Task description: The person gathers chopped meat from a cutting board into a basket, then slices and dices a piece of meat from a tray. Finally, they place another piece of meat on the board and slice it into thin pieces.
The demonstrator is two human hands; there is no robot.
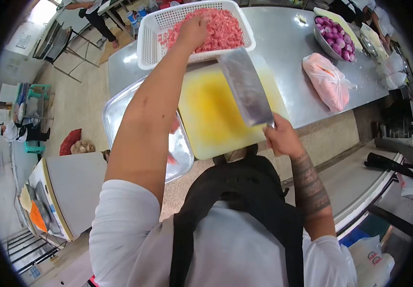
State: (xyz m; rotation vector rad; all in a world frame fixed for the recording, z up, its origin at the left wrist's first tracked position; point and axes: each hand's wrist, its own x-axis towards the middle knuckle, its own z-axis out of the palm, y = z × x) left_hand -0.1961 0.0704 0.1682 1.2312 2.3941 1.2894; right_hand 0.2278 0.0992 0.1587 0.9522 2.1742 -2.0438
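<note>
My left hand [194, 32] reaches into a white perforated basket [147, 44] and touches the diced red meat [223, 29] there; its fingertips are partly hidden, so its grip cannot be made out. In my right hand [281, 137] is the handle of a broad cleaver [247, 86], its blade angled over the cutting board [206, 107]. Yellow stains cover the middle of the board. Left of the board, partly under my forearm, lies a metal tray [183, 160] with a few bits of meat.
On the metal table [283, 52], a bag of pink contents [327, 81] lies right of the board. Behind it stands a bowl of peeled purple onions [334, 38]. Other people [94, 12] stand at the back left and back right. A white chest [77, 191] stands at left.
</note>
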